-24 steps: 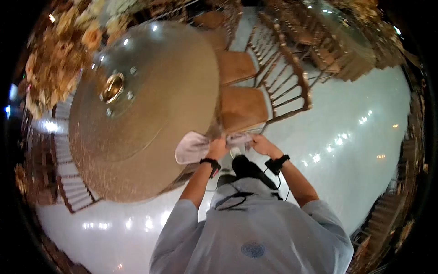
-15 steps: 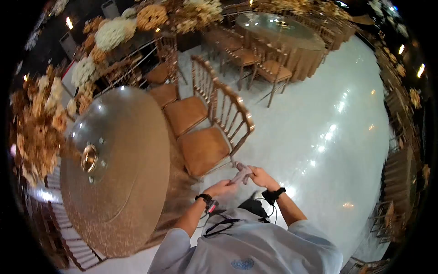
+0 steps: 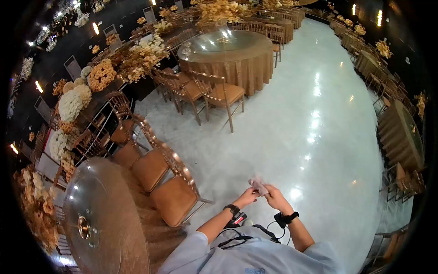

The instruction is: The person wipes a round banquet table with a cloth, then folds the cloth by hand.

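Note:
A crumpled pale pinkish-grey cloth (image 3: 258,185) is held between my two hands, in front of my body and over the floor. My left hand (image 3: 246,197) has its fingers closed on the cloth's lower left side. From the other side, my right hand (image 3: 275,200) grips the same cloth, its fingers folded around it. The two hands nearly touch. The nearest thing to them is a gold chair (image 3: 174,200) with a brown seat, left of my left hand and apart from it.
A round table (image 3: 102,201) with a glassy top stands at left, chairs along its side. Ahead is another round draped table (image 3: 228,59) with chairs. Flower arrangements (image 3: 75,102) line the left. Glossy pale floor (image 3: 296,118) stretches forward; more draped tables (image 3: 401,132) stand at right.
My view has swung so the near table and chairs sit further left and lower, and more of the hall ahead shows. Both hands still hold the cloth, now closer together.

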`<state>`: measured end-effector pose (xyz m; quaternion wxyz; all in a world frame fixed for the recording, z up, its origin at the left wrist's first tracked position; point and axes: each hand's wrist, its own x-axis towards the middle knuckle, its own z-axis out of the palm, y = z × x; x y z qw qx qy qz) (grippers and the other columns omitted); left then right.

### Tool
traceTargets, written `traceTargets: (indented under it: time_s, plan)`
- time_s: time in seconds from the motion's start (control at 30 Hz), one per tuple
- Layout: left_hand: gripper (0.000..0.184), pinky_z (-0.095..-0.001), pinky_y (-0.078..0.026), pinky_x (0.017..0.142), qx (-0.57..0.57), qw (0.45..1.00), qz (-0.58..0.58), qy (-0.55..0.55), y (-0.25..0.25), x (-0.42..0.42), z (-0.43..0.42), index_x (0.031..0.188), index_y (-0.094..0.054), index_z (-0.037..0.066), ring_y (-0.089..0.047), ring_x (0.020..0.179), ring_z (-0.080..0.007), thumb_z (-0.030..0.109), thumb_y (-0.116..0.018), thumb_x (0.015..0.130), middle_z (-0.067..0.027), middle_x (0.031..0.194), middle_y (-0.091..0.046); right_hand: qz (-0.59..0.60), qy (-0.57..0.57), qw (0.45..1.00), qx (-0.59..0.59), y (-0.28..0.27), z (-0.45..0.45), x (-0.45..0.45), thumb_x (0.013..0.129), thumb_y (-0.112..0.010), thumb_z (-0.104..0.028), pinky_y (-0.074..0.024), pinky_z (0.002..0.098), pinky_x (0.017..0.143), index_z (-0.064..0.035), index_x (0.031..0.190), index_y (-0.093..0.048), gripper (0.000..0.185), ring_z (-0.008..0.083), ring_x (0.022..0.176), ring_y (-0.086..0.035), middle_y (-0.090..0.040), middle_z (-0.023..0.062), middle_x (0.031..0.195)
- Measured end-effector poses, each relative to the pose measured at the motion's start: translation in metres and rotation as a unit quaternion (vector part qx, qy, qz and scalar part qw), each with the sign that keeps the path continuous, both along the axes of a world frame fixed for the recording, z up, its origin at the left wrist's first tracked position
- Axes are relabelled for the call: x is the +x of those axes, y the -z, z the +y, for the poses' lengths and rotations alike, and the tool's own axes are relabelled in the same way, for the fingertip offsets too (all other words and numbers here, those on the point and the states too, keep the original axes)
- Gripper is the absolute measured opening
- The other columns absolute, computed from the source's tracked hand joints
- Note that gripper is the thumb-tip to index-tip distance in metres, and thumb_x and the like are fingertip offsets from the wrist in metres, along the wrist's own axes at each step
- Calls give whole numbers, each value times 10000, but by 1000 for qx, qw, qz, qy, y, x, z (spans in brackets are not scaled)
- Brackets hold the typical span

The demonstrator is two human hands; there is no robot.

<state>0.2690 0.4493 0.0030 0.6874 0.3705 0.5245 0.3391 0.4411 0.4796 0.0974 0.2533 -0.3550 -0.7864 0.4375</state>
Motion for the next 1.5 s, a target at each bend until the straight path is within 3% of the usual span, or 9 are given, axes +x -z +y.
traceTargets:
  time_s: [0.07, 0.43, 0.63, 0.77, 0.8, 0.93, 1.0, 1.23, 1.5]
  plan:
    - [244, -320, -481, 767, 188, 979, 73, 36, 22, 9, 32, 1080, -612, 35, -591, 911, -142, 205, -534, 923, -60, 989, -656, -6, 44, 999, 9, 9, 13, 16, 831, -520, -15, -478, 347, 818, -33, 1193, -585, 368, 322, 939, -601, -625, 184, 1043]
    - [183, -429, -445, 649, 266, 942, 205, 11, -70, 3, 202, 929, -491, 13, -535, 700, -403, 194, -464, 917, -245, 795, -555, 38, 302, 952, 7, 48, 159, 43, 887, -587, -126, -500, 322, 759, -8, 1092, -638, 242, 285, 889, -639, -650, 180, 995]
    - [198, -358, -456, 683, 306, 947, 56, 85, -72, -2, 302, 965, -495, -1, -529, 700, -248, 188, -438, 968, -161, 812, -588, 12, 336, 941, -46, 47, 248, 41, 866, -603, -111, -483, 283, 804, -9, 1140, -619, 293, 190, 941, -611, -642, 123, 1061]
    - [241, -291, -429, 908, 251, 964, -14, 83, -121, -8, 343, 1090, -535, 3, -529, 1020, -157, 192, -409, 1011, -65, 1101, -563, -8, 397, 890, -225, 87, 306, 39, 868, -600, -439, -467, 330, 906, -94, 1379, -439, 638, 262, 1063, -586, -562, 168, 1259]
    - [263, -266, -444, 857, 194, 968, -138, 83, -112, -8, 363, 1117, -533, 2, -517, 990, -113, 216, -421, 1014, -48, 1073, -563, 8, 321, 881, -347, 0, 304, 12, 853, -551, -555, -432, 326, 961, -28, 1415, -355, 795, 262, 1119, -553, -534, 179, 1295]
    - [322, -250, -471, 845, 88, 925, -364, 64, -169, -37, 401, 1215, -480, 22, -518, 1019, -89, 271, -447, 1013, -45, 1115, -556, 113, 141, 869, -461, 35, 362, 1, 884, -570, -436, -440, 295, 898, -3, 1343, -458, 640, 175, 1114, -535, -588, 87, 1199]
    - [333, -263, -466, 875, 109, 936, -331, 51, -184, -52, 413, 1212, -469, 29, -520, 1047, -103, 291, -463, 1005, -46, 1134, -552, 293, 152, 884, -331, 7, 383, -30, 916, -552, -316, -444, 290, 865, -23, 1290, -512, 477, 145, 1066, -552, -599, 48, 1155]
    - [253, -291, -445, 900, 183, 946, -264, 27, -171, -91, 503, 1193, -450, 78, -515, 1055, -112, 128, -515, 953, -24, 1136, -527, 433, 78, 789, -428, -8, 496, -79, 917, -544, -162, -468, 338, 925, -17, 1252, -524, 365, 177, 1064, -575, -592, 78, 1179]
    - [243, -285, -407, 945, 237, 964, -115, -47, -181, -121, 626, 1202, -433, 58, -482, 1082, -115, 135, -476, 976, -47, 1156, -504, 421, -32, 758, -496, -7, 635, -91, 932, -568, -376, -477, 357, 936, -108, 1340, -444, 503, 194, 1108, -573, -531, 41, 1312]
